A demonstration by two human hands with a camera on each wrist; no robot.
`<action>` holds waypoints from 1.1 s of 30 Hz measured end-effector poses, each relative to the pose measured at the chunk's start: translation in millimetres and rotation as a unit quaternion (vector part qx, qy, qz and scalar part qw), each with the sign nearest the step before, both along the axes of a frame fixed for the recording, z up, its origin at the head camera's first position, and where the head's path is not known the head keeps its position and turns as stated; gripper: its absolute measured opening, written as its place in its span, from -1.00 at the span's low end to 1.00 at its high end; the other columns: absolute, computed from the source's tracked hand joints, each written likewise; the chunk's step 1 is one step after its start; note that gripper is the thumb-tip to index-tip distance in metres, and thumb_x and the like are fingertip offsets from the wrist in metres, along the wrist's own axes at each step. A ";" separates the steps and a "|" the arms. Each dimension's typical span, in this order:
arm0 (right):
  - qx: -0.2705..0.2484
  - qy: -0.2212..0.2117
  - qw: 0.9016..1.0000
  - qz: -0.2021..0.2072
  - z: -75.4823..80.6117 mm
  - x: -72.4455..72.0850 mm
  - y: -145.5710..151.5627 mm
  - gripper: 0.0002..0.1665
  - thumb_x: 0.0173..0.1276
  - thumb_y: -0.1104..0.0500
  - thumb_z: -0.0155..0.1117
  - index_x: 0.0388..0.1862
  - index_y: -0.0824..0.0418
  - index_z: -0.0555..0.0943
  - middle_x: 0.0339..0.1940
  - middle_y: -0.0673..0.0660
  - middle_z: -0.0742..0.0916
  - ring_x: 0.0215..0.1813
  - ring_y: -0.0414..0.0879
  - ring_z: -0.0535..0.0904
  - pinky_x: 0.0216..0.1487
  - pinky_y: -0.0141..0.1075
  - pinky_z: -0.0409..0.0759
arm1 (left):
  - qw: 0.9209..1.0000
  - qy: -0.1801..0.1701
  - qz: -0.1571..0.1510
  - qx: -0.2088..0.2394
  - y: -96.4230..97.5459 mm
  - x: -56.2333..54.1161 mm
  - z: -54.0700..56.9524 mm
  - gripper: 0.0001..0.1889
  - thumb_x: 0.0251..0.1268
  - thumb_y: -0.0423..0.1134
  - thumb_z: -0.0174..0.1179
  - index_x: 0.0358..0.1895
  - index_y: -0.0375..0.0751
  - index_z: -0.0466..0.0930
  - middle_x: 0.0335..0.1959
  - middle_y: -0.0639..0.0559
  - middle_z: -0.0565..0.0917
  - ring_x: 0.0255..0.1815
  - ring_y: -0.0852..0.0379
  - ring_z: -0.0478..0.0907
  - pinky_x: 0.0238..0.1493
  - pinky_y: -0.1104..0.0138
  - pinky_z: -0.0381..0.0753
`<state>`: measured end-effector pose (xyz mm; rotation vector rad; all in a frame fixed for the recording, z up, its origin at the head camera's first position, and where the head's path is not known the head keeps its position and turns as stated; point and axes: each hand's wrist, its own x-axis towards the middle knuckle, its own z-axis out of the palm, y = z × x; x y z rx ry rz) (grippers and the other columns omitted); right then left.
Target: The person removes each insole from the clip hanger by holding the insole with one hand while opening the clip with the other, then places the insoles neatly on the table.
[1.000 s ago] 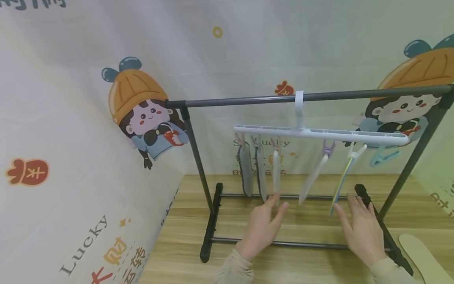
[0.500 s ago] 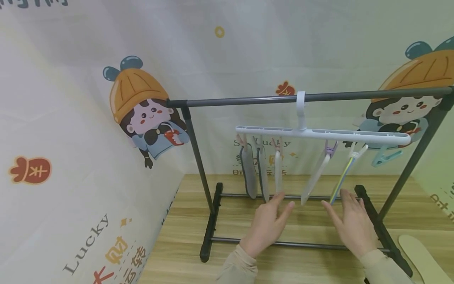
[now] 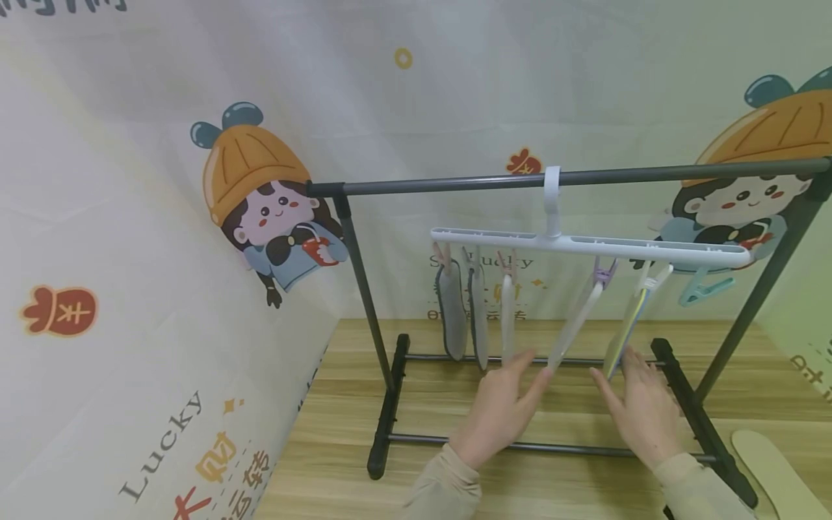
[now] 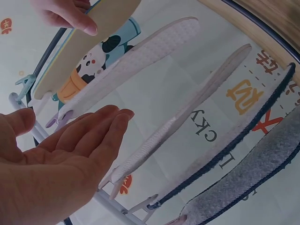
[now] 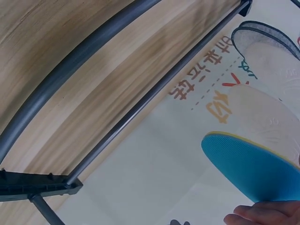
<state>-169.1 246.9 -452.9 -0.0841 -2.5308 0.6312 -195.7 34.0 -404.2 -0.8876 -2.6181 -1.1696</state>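
Several insoles hang from a white clip hanger. In the head view my left hand (image 3: 497, 412), fingers extended, lies between a pale insole (image 3: 508, 314) and another white insole (image 3: 575, 325), its thumb close to the latter's lower tip. The left wrist view shows its palm holding nothing. My right hand (image 3: 643, 415) is at the lower end of the insole with yellow and blue edges (image 3: 627, 325). Its fingers lie along the blue face (image 5: 251, 166) and its thumb is on the beige side. Whether the thumb presses is unclear. Two grey, dark-edged insoles, one a grey insole (image 3: 453, 310), hang leftmost.
The hanger (image 3: 611, 244) hooks over the dark rail (image 3: 429, 185) of a rack standing on a wood-grain table (image 3: 338, 448). An unused teal clip (image 3: 705, 289) hangs at the hanger's right end. A pale insole (image 3: 776, 473) lies at the table's right. Printed cloth stands behind.
My right hand has moved left to the yellow-and-blue-edged insole, which has turned to show more of its face. My left hand has shifted right toward the white insole.
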 end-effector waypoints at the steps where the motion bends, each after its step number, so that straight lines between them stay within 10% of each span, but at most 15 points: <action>1: -0.001 0.002 1.000 0.000 -0.4 0.0 -0.1 -0.18 0.50 -0.08 0.14 0.32 0.64 0.30 0.25 0.66 0.45 0.26 0.60 0.35 0.18 0.43 0.33 | 1.000 0.002 -0.002 0.002 0.8 0.3 0.9 -0.44 0.58 0.06 -0.10 0.35 -0.33 0.42 0.30 -0.20 0.54 0.28 -0.10 0.54 0.29 0.16 0.52; 23: -0.011 0.042 0.999 0.027 -7.8 12.7 1.8 -0.41 0.55 0.14 0.05 0.27 0.65 0.35 0.23 0.67 0.46 0.20 0.63 0.39 0.05 0.46 0.40 | 0.998 0.041 -0.038 0.010 18.1 3.2 19.3 -0.44 0.60 0.07 -0.17 0.36 -0.28 0.42 0.30 -0.13 0.56 0.28 0.03 0.54 0.32 0.29 0.47; 30: -0.008 0.032 0.999 0.017 -8.9 19.9 -2.4 -0.43 0.59 0.11 -0.04 0.27 0.62 0.37 0.23 0.66 0.46 0.19 0.61 0.41 0.00 0.43 0.45 | 0.997 0.048 -0.057 0.011 24.5 1.6 26.0 -0.41 0.61 0.09 -0.21 0.38 -0.31 0.38 0.29 -0.21 0.54 -0.35 0.21 0.71 0.33 0.29 0.46; 33: -0.003 0.038 0.999 0.020 -10.3 22.6 -4.1 -0.45 0.58 0.13 -0.02 0.26 0.61 0.39 0.21 0.66 0.48 0.16 0.61 0.43 -0.05 0.41 0.48 | 0.997 0.051 -0.065 0.009 27.9 0.5 29.1 -0.42 0.61 0.08 -0.21 0.40 -0.29 0.36 -0.09 -0.13 0.75 -0.55 0.40 0.58 0.23 0.39 0.53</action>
